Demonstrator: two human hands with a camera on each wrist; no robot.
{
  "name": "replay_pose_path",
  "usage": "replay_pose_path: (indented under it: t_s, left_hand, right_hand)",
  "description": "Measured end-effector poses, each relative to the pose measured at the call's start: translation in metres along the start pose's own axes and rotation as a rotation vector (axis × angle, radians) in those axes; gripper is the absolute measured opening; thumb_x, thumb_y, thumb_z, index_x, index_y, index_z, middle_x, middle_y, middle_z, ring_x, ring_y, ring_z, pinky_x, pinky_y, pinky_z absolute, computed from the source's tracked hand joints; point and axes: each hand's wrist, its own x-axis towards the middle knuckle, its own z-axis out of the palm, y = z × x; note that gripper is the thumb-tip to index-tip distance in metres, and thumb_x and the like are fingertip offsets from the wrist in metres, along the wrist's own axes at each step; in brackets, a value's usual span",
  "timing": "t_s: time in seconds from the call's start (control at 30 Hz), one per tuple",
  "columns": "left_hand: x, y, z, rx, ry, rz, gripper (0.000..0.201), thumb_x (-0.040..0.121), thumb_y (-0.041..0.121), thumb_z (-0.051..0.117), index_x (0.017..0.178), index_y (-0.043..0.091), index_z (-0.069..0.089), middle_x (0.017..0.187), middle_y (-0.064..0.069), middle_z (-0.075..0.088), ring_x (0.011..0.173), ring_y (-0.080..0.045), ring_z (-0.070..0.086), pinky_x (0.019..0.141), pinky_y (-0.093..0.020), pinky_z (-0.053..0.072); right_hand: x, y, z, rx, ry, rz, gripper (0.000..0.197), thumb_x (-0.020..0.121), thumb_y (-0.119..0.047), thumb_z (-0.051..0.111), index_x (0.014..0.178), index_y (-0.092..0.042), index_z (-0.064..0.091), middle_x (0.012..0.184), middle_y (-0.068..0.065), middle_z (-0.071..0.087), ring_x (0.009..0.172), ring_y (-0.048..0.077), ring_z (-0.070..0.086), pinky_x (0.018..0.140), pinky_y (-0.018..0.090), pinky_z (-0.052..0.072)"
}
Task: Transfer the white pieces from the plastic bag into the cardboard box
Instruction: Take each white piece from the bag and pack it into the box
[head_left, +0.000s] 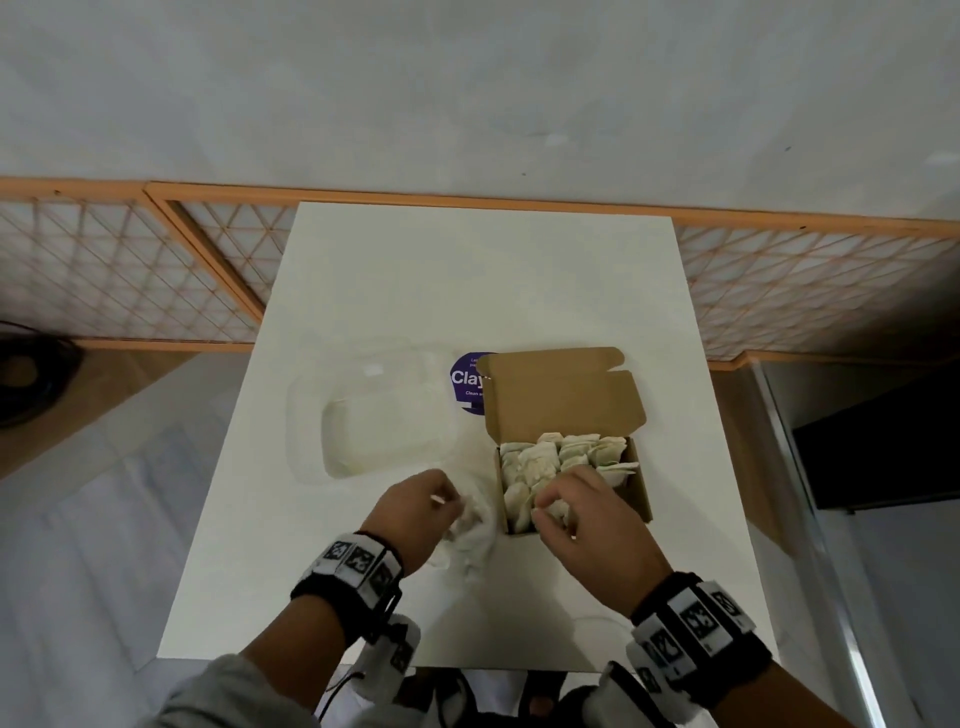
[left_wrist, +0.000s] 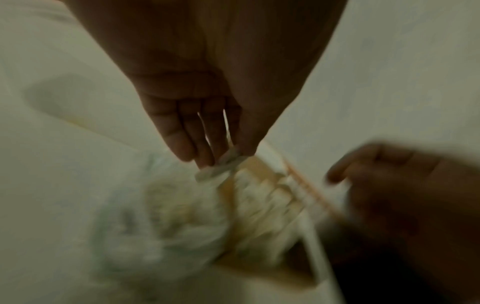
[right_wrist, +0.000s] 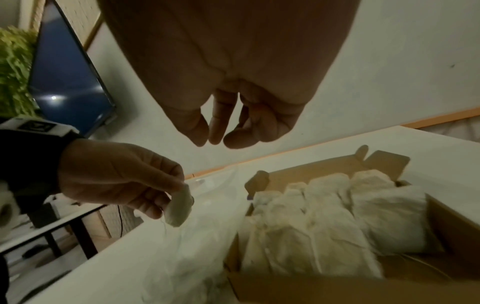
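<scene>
Mid-transfer: left hand (head_left: 415, 501) pinching one white piece (right_wrist: 179, 207) above the plastic bag (head_left: 467, 535) at lower centre, right hand (head_left: 582, 512) loosely curled, holding nothing, over the nearly full cardboard box (head_left: 641, 493); next, probably carrying it rightward into a gap.

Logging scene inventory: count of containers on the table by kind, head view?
Cardboard box: 1
Plastic bag: 1
Clear tray: 1
Total: 3
</scene>
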Motion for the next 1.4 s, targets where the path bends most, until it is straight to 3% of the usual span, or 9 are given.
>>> replay_pose_path:
  t_s: [0.17, 0.33, 0.57, 0.77, 0.87, 0.97, 1.07, 1.17, 1.4]
  left_hand:
    - [-0.039, 0.031, -0.039, -0.743, 0.027, -0.013, 0.013, 0.099, 0.012, 0.068, 0.088, 0.006, 0.064, 0.073, -0.007, 0.069, 0.071, -0.023, 0.064, 0.085, -0.049, 0.059]
    - [-0.066, 0.060, -0.065, -1.094, -0.018, 0.073, 0.020, 0.090, 0.024, 0.068, 0.096, 0.006, 0.063, 0.079, -0.008, 0.063, 0.070, -0.016, 0.063, 0.071, -0.028, 0.058]
    - [-0.076, 0.077, -0.081, -1.151, -0.017, 0.141, 0.012, 0.088, 0.021, 0.069, 0.095, 0.012, 0.068, 0.085, -0.006, 0.071, 0.074, -0.015, 0.070, 0.063, -0.023, 0.050]
    - [-0.075, 0.075, -0.080, -1.158, 0.047, 0.108, 0.016, 0.089, 0.025, 0.068, 0.095, 0.010, 0.067, 0.083, -0.005, 0.070, 0.075, -0.016, 0.066, 0.068, -0.025, 0.054]
    - [-0.075, 0.072, -0.076, -0.977, 0.213, 0.100, 0.007, 0.098, 0.017, 0.068, 0.104, 0.012, 0.068, 0.094, -0.002, 0.073, 0.078, -0.020, 0.070, 0.072, -0.030, 0.054]
    - [-0.079, 0.063, -0.071, -0.493, 0.474, 0.329, 0.031, 0.093, 0.011, 0.073, 0.117, 0.028, 0.063, 0.116, 0.007, 0.065, 0.089, -0.013, 0.067, 0.076, -0.020, 0.052]
    - [-0.082, 0.055, -0.062, -0.066, 0.487, 0.638, 0.054, 0.084, 0.013, 0.081, 0.131, 0.027, 0.059, 0.130, 0.004, 0.053, 0.104, -0.007, 0.060, 0.082, -0.009, 0.044]
    - [-0.079, 0.054, -0.054, 0.043, 0.489, 0.687, 0.052, 0.085, 0.019, 0.082, 0.133, 0.025, 0.064, 0.137, 0.002, 0.050, 0.100, -0.006, 0.057, 0.082, -0.007, 0.044]
    - [-0.068, 0.057, -0.058, 0.094, 0.585, 0.728, 0.009, 0.097, 0.019, 0.073, 0.105, 0.019, 0.077, 0.092, 0.005, 0.069, 0.083, -0.014, 0.065, 0.075, -0.026, 0.053]
  right_hand:
    - [0.011, -0.034, -0.015, 0.220, 0.002, 0.003, 0.016, 0.100, -0.036, 0.064, 0.116, -0.039, 0.065, 0.118, -0.024, 0.060, 0.093, -0.001, 0.063, 0.082, 0.022, 0.054]
    - [0.012, -0.076, -0.040, 0.550, -0.157, -0.019, 0.032, 0.107, -0.026, 0.057, 0.138, -0.028, 0.063, 0.101, -0.021, 0.072, 0.085, 0.003, 0.069, 0.074, 0.020, 0.053]
    - [0.012, -0.107, -0.053, 0.762, -0.206, -0.033, 0.021, 0.103, -0.034, 0.064, 0.098, -0.016, 0.072, 0.087, 0.001, 0.077, 0.070, 0.013, 0.063, 0.064, 0.041, 0.048]
    - [0.016, -0.106, -0.050, 0.794, -0.169, 0.021, 0.018, 0.102, -0.025, 0.065, 0.086, -0.021, 0.071, 0.081, 0.003, 0.074, 0.069, 0.015, 0.060, 0.062, 0.028, 0.049]
    - [0.019, -0.106, -0.048, 0.865, -0.148, 0.109, 0.019, 0.102, -0.027, 0.065, 0.085, -0.019, 0.070, 0.078, 0.005, 0.073, 0.064, 0.013, 0.055, 0.059, 0.027, 0.043]
    - [0.025, -0.106, -0.046, 0.955, -0.146, 0.192, 0.022, 0.103, -0.026, 0.064, 0.084, -0.016, 0.068, 0.071, 0.004, 0.065, 0.056, 0.011, 0.044, 0.051, 0.021, 0.034]
    - [0.030, -0.105, -0.044, 0.966, -0.159, 0.232, 0.024, 0.104, -0.028, 0.063, 0.086, -0.013, 0.066, 0.066, 0.000, 0.057, 0.055, 0.013, 0.032, 0.050, 0.023, 0.026]
    - [0.031, -0.106, -0.041, 0.973, -0.204, 0.250, 0.025, 0.104, -0.031, 0.062, 0.087, -0.015, 0.069, 0.062, -0.002, 0.048, 0.054, 0.013, 0.027, 0.054, 0.031, 0.017]
    - [0.032, -0.111, -0.037, 0.998, -0.242, 0.287, 0.034, 0.107, -0.031, 0.056, 0.076, -0.020, 0.063, 0.060, -0.002, 0.041, 0.052, 0.012, 0.026, 0.050, 0.026, 0.021]
